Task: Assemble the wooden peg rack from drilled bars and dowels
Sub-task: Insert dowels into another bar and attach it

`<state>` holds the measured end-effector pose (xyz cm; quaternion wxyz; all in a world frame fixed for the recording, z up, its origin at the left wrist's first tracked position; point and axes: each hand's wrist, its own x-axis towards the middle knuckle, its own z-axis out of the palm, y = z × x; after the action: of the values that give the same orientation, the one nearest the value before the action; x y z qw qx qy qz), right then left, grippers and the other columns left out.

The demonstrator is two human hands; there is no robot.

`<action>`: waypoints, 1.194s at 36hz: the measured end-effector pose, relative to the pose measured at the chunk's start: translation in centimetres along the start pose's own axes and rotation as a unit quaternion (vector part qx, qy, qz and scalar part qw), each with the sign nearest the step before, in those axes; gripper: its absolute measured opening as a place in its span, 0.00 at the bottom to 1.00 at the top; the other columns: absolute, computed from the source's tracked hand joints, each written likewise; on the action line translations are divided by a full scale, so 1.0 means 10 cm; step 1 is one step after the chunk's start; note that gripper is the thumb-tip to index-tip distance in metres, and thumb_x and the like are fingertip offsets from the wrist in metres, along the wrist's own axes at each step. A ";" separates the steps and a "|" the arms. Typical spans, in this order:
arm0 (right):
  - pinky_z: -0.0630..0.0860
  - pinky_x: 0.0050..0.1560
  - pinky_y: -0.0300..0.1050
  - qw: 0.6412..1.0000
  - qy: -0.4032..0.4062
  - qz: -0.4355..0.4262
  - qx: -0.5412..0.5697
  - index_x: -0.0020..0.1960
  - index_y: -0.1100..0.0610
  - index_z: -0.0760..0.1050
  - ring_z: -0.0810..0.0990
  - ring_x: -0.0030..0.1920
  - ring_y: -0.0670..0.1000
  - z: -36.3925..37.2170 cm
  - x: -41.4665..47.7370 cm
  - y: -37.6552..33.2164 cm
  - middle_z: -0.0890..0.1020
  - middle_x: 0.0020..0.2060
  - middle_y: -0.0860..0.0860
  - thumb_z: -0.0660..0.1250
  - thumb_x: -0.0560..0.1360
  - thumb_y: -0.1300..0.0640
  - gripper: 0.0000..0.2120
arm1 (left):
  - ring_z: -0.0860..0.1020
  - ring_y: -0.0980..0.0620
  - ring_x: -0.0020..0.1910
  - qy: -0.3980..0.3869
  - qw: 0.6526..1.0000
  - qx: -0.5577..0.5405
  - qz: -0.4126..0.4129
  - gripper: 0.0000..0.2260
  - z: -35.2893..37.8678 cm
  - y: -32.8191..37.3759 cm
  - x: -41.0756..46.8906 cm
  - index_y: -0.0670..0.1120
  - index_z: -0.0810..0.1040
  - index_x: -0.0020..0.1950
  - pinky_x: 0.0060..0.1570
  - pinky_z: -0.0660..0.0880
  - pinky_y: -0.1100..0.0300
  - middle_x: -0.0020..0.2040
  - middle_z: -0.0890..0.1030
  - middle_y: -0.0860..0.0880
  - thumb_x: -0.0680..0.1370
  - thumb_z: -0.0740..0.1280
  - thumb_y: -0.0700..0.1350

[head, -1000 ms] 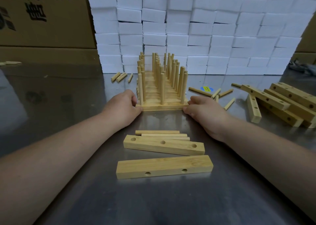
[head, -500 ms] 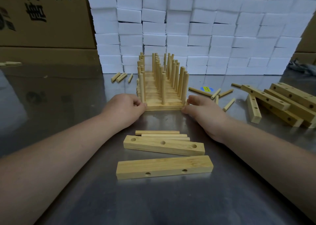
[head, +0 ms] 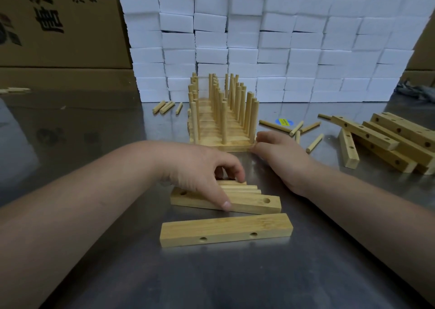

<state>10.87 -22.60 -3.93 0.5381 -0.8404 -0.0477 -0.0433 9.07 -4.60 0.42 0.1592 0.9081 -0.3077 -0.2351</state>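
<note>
The peg rack (head: 223, 130), a row of bars with upright dowels, stands mid-table. My right hand (head: 280, 158) rests with its fingertips touching the right end of the rack's front bar. My left hand (head: 197, 170) lies over a drilled bar (head: 259, 203) in front of the rack. Its fingers curl onto the loose dowels (head: 247, 188) behind that bar, and its thumb lies across the bar's top. A second drilled bar (head: 226, 230) lies flat nearer to me, untouched.
A pile of drilled bars (head: 388, 139) lies at the right, with scattered dowels (head: 314, 143) beside it and a few more dowels (head: 164, 107) at the back left. A wall of white foam blocks (head: 282, 50) and cardboard boxes (head: 58, 26) close off the back of the steel table (head: 235, 273).
My left hand has left the rack's left end and moved back onto the drilled bar and loose dowels. My right hand has stayed at the rack's right end.
</note>
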 end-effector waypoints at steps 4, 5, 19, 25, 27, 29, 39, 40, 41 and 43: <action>0.70 0.63 0.57 1.000 0.002 0.009 -0.007 0.64 0.57 0.72 0.75 0.59 0.55 0.00 0.00 -0.01 0.78 0.59 0.55 0.63 0.74 0.54 0.19 | 0.69 0.64 0.47 0.015 0.999 0.031 0.003 0.14 0.02 0.02 0.02 0.65 0.71 0.47 0.44 0.68 0.67 0.50 0.69 0.66 0.68 0.73 0.55; 0.71 0.63 0.57 1.000 0.002 0.009 -0.009 0.64 0.56 0.73 0.76 0.59 0.54 0.00 0.00 -0.01 0.78 0.58 0.55 0.63 0.74 0.54 0.18 | 0.69 0.64 0.48 0.015 0.999 0.038 0.000 0.13 0.02 0.03 0.02 0.65 0.71 0.47 0.44 0.68 0.67 0.50 0.69 0.66 0.68 0.72 0.55; 0.71 0.42 0.41 0.990 0.072 -0.102 -0.061 0.49 0.50 0.76 0.76 0.42 0.43 -0.02 -0.05 -0.09 0.77 0.41 0.43 0.64 0.73 0.54 0.06 | 0.74 0.63 0.43 0.089 0.995 0.026 -0.022 0.06 0.07 -0.04 0.07 0.62 0.72 0.46 0.40 0.68 0.68 0.44 0.75 0.61 0.73 0.68 0.55; 0.68 0.31 0.31 0.958 -0.060 -0.246 -0.136 0.31 0.49 0.74 0.72 0.32 0.37 -0.02 -0.34 -0.46 0.75 0.28 0.39 0.66 0.67 0.47 0.09 | 0.76 0.61 0.41 0.129 0.991 0.013 -0.033 0.04 0.09 -0.08 0.10 0.58 0.75 0.41 0.40 0.72 0.64 0.40 0.78 0.58 0.72 0.68 0.56; 0.70 0.33 0.31 0.927 -0.173 -0.252 -0.216 0.33 0.50 0.76 0.73 0.33 0.39 0.01 -0.42 -0.52 0.77 0.30 0.44 0.67 0.67 0.45 0.09 | 0.77 0.58 0.42 0.132 0.991 0.004 -0.031 0.03 0.09 -0.07 0.11 0.58 0.74 0.38 0.43 0.75 0.61 0.39 0.79 0.57 0.69 0.67 0.55; 0.71 0.34 0.36 0.883 -0.243 -0.258 -0.307 0.37 0.49 0.77 0.74 0.34 0.41 0.06 -0.47 -0.52 0.77 0.32 0.44 0.68 0.68 0.44 0.09 | 0.77 0.59 0.39 0.134 0.990 -0.007 -0.033 0.02 0.09 -0.07 0.11 0.57 0.77 0.37 0.41 0.76 0.62 0.38 0.80 0.57 0.68 0.69 0.52; 0.72 0.41 0.41 0.825 -0.302 -0.241 -0.412 0.51 0.47 0.81 0.74 0.39 0.41 0.09 -0.49 -0.52 0.77 0.35 0.41 0.64 0.73 0.41 0.13 | 0.76 0.59 0.38 0.178 0.981 -0.076 -0.022 0.02 0.13 -0.13 0.14 0.53 0.80 0.40 0.41 0.74 0.63 0.38 0.80 0.56 0.72 0.70 0.46; 0.74 0.43 0.43 0.825 -0.301 -0.242 -0.413 0.50 0.46 0.80 0.75 0.41 0.42 0.09 -0.49 -0.52 0.79 0.39 0.42 0.64 0.73 0.41 0.13 | 0.76 0.60 0.38 0.183 0.979 -0.092 -0.018 0.02 0.13 -0.14 0.14 0.53 0.80 0.40 0.40 0.74 0.64 0.38 0.80 0.56 0.72 0.70 0.46; 0.75 0.46 0.45 0.825 -0.299 -0.245 -0.412 0.49 0.47 0.80 0.76 0.43 0.43 0.10 -0.49 -0.51 0.80 0.42 0.44 0.65 0.72 0.41 0.13 | 0.77 0.61 0.38 0.188 0.976 -0.110 -0.015 0.02 0.13 -0.15 0.13 0.54 0.80 0.40 0.40 0.74 0.67 0.38 0.81 0.57 0.72 0.70 0.47; 0.76 0.47 0.48 0.830 -0.286 -0.255 -0.406 0.46 0.48 0.80 0.76 0.44 0.45 0.10 -0.50 -0.50 0.80 0.42 0.45 0.65 0.71 0.42 0.12 | 0.79 0.62 0.41 0.200 0.969 -0.144 -0.012 0.01 0.13 -0.17 0.13 0.55 0.81 0.40 0.42 0.74 0.68 0.39 0.82 0.58 0.71 0.70 0.49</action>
<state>5.30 -19.76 -0.42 0.0809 -0.9161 -0.3897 0.0478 10.09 -4.37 -1.85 0.3440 0.9079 -0.2213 -0.0921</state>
